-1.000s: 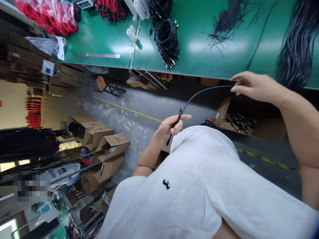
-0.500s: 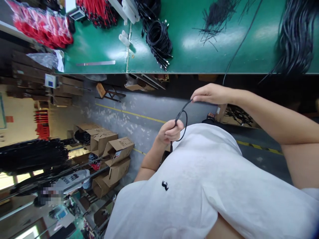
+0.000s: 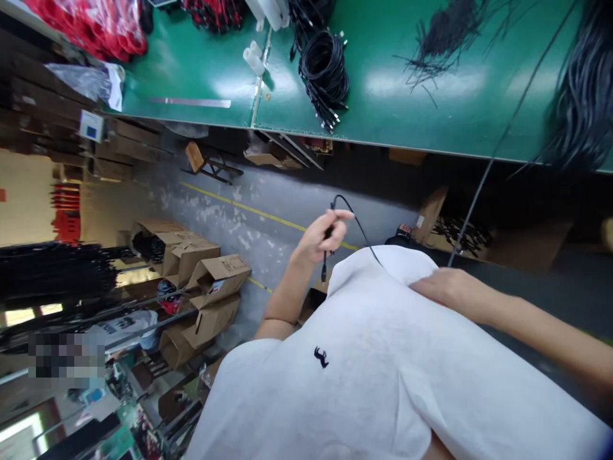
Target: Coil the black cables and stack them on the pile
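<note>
My left hand (image 3: 324, 236) is closed around a thin black cable (image 3: 352, 211) in front of my white shirt. A short end with a black plug (image 3: 324, 273) hangs below the fingers. Above the hand the cable bends over in an arc and runs down to the right across the shirt, towards my right hand (image 3: 443, 285). The right hand is low against the shirt, somewhat blurred, its fingers drawn together on the cable with the fingertips partly hidden. From the green table (image 3: 383, 121) a black cable strand (image 3: 488, 163) comes down to this hand.
On the table lie a coiled cable bundle (image 3: 325, 70), thin black ties (image 3: 445, 38), a thick black cable bundle (image 3: 587, 96) and a metal ruler (image 3: 191, 102). Cardboard boxes (image 3: 218, 278) and a stool (image 3: 205, 163) stand on the floor at left.
My right hand has moved down and to the right, against the shirt. The cable arc beside my left hand has changed shape, and the view has shifted slightly.
</note>
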A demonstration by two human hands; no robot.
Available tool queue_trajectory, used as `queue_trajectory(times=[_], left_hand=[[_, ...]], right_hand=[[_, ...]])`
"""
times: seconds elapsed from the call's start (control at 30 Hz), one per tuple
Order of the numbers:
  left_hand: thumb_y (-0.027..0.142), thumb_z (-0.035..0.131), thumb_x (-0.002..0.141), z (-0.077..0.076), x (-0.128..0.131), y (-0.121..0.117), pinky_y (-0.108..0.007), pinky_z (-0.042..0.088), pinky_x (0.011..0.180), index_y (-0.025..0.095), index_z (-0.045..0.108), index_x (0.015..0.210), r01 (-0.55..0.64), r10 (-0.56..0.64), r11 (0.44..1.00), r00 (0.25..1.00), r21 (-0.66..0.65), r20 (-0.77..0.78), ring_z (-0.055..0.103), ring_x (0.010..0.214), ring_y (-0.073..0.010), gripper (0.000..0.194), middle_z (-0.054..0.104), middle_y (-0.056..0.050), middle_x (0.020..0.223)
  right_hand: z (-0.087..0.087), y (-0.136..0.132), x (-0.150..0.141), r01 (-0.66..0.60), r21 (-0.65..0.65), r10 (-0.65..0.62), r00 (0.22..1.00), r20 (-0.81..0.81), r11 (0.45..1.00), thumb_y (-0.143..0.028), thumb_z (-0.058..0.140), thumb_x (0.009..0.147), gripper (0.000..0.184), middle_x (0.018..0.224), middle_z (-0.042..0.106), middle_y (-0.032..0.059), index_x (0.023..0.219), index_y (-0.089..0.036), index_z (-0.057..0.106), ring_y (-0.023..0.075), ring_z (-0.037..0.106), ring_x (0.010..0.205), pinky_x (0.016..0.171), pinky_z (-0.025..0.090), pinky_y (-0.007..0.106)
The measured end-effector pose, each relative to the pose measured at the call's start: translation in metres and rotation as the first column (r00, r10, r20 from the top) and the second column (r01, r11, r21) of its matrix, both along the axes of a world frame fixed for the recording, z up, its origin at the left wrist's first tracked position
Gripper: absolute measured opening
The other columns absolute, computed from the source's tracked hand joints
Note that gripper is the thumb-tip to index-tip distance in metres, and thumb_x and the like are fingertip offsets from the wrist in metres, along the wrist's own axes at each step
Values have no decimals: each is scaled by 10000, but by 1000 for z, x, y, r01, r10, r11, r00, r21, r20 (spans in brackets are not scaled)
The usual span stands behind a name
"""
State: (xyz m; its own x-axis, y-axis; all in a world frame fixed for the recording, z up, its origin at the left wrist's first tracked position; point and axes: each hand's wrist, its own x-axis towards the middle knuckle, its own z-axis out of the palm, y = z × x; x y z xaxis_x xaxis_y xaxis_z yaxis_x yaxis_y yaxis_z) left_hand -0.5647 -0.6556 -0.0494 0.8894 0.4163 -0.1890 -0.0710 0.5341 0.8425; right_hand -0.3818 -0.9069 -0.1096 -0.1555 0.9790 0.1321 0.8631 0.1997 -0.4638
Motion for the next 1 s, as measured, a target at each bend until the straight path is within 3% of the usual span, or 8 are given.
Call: queue_trajectory(times=[0.13,0.27,0.4,0.63,0.7,0.8,0.87,1.0], left_hand=[[424,674,887,-22,33,-19,-213,543,642,105,700,923,406,-392,905,912,127,-124,715,719,-146,322,747,-109,816],[413,601,937,-19,37,-31,-195,437,435,96,698,842,578,-570,815,811,31,-130,510,387,-97,345,539,7,452],[383,364,1036,-7,33,-30,-130,149,273,125,642,715,458,-481,874,864,-165,-149,175,248,-35,497,269,87,355],[429,181,1056,-1,30,-34,-122,8,250,165,514,620,257,-299,944,933,-208,-202,-46,239,-18,609,104,119,351],[489,204,1045,4,22,-33,-120,8,249,183,446,589,188,-224,965,955,-185,-196,-102,250,-14,600,44,132,357],[606,278,1001,13,5,-27,-122,31,241,204,371,590,-13,4,993,997,-119,-75,-125,250,-18,583,3,137,362],[628,313,985,16,-6,-24,-120,36,240,211,358,610,-134,136,986,991,-101,13,-113,248,-22,563,7,136,364],[611,289,996,15,-13,-26,-132,2,243,215,352,615,-204,205,970,979,-132,0,-117,262,-22,554,-1,129,381]], right_hand=[[47,44,1,21,135,-13,998,-60,991,-525,368,979,441,786,681,71,864,-245,688,210,617,724,666,424,322],[84,64,36,75,146,-54,988,-145,986,-510,438,954,400,757,653,26,793,-217,656,144,568,677,638,375,260],[92,70,38,88,158,-52,974,-219,984,-504,473,932,375,729,653,6,810,-211,672,134,557,691,656,352,255],[92,86,32,46,129,-5,954,-298,991,-551,443,936,439,745,645,-4,823,-195,675,130,528,699,685,348,268],[82,83,58,96,103,-64,958,-281,990,-562,410,950,465,849,681,16,876,-190,679,145,554,784,745,379,270],[50,58,124,338,123,-326,939,-108,933,-450,349,993,429,1082,690,93,941,-167,668,163,559,969,922,382,299],[26,32,174,543,219,-572,813,103,811,-341,399,980,324,1164,675,141,937,-164,668,176,534,1090,1056,300,349],[15,-5,235,660,302,-726,610,317,687,-247,448,981,280,1313,626,166,1131,-164,669,169,521,1237,1133,197,400]])
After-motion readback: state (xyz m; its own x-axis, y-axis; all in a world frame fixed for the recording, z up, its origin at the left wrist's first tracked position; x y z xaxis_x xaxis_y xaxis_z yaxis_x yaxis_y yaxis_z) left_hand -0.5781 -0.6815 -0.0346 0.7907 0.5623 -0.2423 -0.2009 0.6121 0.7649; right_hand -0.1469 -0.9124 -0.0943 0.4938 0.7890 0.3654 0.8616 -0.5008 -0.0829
